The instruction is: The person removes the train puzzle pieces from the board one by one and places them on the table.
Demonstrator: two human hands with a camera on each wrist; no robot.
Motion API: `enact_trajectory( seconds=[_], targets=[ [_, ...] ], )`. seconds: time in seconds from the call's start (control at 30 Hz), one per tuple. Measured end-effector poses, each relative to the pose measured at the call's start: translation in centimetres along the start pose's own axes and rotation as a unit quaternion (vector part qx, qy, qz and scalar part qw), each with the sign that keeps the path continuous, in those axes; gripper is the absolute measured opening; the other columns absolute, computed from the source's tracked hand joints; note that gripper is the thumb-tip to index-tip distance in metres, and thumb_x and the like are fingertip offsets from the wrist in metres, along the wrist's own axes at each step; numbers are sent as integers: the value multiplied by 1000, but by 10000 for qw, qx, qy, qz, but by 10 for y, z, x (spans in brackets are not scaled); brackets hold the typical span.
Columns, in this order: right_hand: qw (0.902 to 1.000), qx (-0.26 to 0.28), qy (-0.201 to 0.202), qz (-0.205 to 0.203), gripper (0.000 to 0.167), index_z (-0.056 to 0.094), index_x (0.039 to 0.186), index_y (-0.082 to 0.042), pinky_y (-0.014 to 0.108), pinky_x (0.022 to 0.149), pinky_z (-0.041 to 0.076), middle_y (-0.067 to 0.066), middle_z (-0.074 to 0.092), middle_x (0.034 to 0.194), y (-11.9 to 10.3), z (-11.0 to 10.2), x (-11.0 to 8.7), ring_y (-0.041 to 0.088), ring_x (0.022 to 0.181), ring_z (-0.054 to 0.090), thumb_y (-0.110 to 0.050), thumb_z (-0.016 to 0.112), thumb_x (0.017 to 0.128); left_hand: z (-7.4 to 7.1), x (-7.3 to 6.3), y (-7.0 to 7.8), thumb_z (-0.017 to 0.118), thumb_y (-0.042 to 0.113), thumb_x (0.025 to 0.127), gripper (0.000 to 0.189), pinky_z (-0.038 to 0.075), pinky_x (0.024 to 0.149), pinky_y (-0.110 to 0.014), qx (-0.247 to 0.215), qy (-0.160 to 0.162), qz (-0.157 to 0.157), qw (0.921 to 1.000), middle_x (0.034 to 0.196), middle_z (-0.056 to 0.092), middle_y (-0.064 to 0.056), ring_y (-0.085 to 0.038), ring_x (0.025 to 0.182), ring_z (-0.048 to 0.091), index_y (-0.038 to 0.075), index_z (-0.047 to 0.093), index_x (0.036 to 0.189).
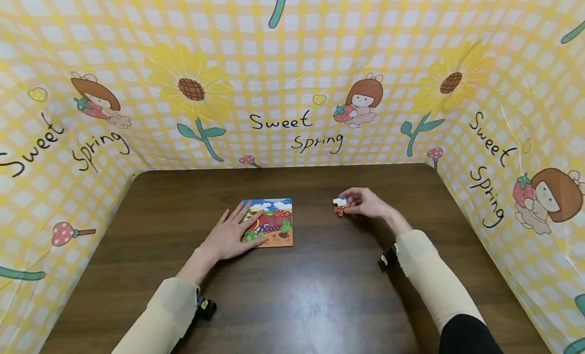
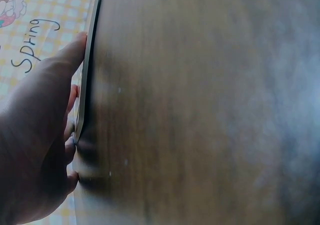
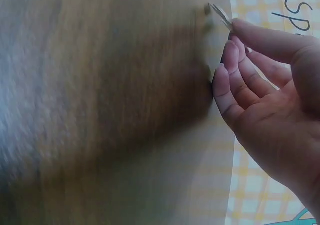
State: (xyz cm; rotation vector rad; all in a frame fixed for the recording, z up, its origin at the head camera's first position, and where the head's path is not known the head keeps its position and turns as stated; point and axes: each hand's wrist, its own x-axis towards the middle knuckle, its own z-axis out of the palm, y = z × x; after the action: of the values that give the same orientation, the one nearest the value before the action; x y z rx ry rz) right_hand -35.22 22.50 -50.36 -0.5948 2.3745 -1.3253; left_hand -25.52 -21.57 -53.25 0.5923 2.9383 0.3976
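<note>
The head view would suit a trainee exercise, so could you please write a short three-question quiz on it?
1. Which hand rests on the picture board?
2. True or false: the puzzle piece is touching the picture board.
3. The right hand is: A) lying flat; B) pinching the puzzle piece; C) out of view.

Key: 1. The left hand. 2. False, they are apart. 3. B.

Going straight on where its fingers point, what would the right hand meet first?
The right hand, puzzle piece leading, would likely meet the picture board first, but might pass above; height is unclear.
</note>
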Motion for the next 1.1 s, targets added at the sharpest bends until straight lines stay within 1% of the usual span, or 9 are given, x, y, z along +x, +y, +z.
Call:
enact_trajectory(
  seconds=[0.33, 0.47, 0.63, 0.73, 0.87, 1.1],
  targets=[
    [9971, -740, 180, -41, 40, 66, 134, 16, 21, 73, 48, 21, 67, 95, 2, -6, 1, 17, 82, 59, 8, 77, 96, -2, 1, 1, 59, 74, 102, 89, 14, 137, -72, -11, 16, 13, 10000, 187, 15, -13, -39, 174, 13, 33, 30, 176],
    [9961, -850, 213, -64, 40, 66, 133, 15, 21, 75, 47, 22, 68, 95, 3, -6, 1, 18, 83, 59, 7, 78, 96, -1, 1, 1, 58, 74, 103, 89, 14, 136, -73, 6, -12, -4, 10000, 187, 13, -13, -39, 174, 12, 32, 30, 176],
    [9946, -1005, 271, -21, 39, 67, 132, 14, 21, 76, 48, 20, 68, 95, 5, -5, 3, 17, 83, 59, 6, 78, 96, -1, 0, 2, 59, 73, 103, 89, 13, 137, -73, -41, -3, -34, 10000, 187, 12, -13, -39, 174, 11, 32, 30, 176],
    [9929, -1147, 326, 27, 39, 68, 133, 13, 23, 76, 48, 18, 68, 95, 5, -5, 3, 16, 82, 60, 5, 78, 96, 0, 0, 2, 59, 73, 102, 89, 13, 136, -73, -41, 39, -14, 10000, 187, 13, -13, -39, 174, 12, 32, 30, 176],
    [9909, -1292, 380, 43, 39, 68, 134, 12, 25, 78, 49, 18, 68, 96, 4, -4, 3, 18, 83, 61, 5, 78, 96, 0, -1, 2, 58, 73, 103, 89, 13, 137, -73, -45, 17, -31, 10000, 187, 12, -13, -39, 174, 11, 31, 30, 176],
    [9892, -1387, 467, 21, 44, 65, 137, 13, 24, 77, 49, 18, 69, 94, 6, -3, 3, 16, 81, 62, 7, 78, 95, 1, -1, 1, 58, 74, 103, 89, 13, 137, -72, -51, 24, -36, 10000, 187, 12, -12, -38, 175, 11, 31, 30, 176]
  ],
)
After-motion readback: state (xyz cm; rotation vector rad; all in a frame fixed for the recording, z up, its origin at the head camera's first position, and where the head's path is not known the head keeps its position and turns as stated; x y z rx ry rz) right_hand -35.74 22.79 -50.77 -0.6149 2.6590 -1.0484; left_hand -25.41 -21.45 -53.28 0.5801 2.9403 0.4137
